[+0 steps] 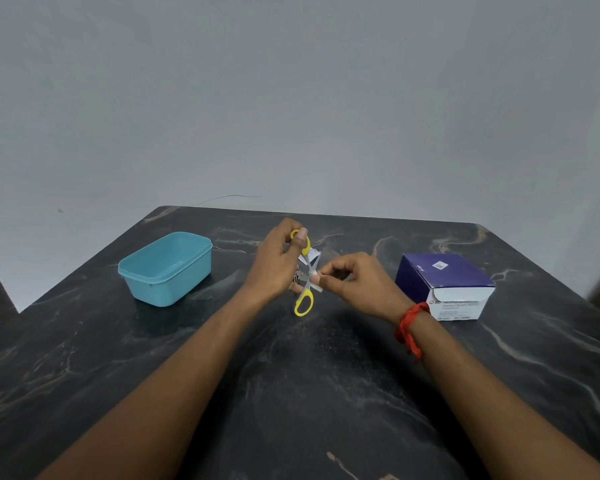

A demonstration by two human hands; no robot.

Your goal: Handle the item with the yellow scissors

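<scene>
My left hand (276,266) grips small yellow-handled scissors (304,299), the thumb through the upper loop while the lower loop hangs free below. The blades are spread around a small white packet (314,257). My right hand (359,282) pinches the near end of that packet between thumb and forefinger, right beside the blades. Both hands hover above the middle of the dark marble table (309,393). A red thread band (411,323) wraps my right wrist.
An open, empty teal plastic tub (167,268) stands left of the hands. A dark blue and white carton (445,285) sits to the right. A plain grey wall rises behind the table's far edge.
</scene>
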